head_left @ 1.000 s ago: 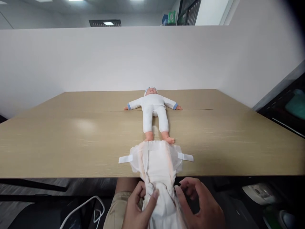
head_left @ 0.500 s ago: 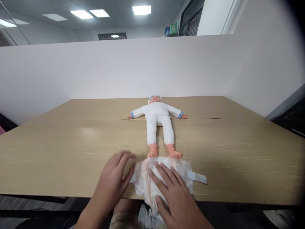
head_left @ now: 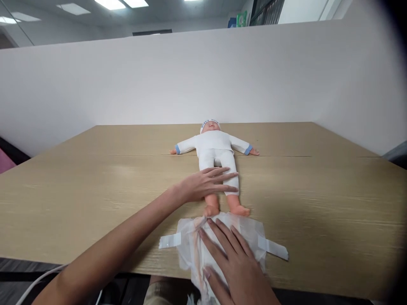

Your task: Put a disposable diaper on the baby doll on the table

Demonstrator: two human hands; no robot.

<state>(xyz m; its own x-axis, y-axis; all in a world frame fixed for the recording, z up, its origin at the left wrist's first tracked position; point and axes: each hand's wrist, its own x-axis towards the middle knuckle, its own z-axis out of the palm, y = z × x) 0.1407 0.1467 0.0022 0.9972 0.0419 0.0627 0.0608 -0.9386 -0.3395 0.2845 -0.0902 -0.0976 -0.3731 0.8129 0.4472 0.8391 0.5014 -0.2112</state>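
At frame centre the left hand (head_left: 206,183), fingers together, lies flat across the legs of the light, soft-bodied white-suited plastic baby doll (head_left: 216,159), while the right hand (head_left: 230,258), fingers spread, presses the limp, probably slippery, white disposable diaper (head_left: 251,231) at the wooden table's (head_left: 95,182) near edge.

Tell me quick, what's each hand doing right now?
Left hand: open, flat across the baby doll's legs.
Right hand: open, palm pressing the diaper, holding nothing.
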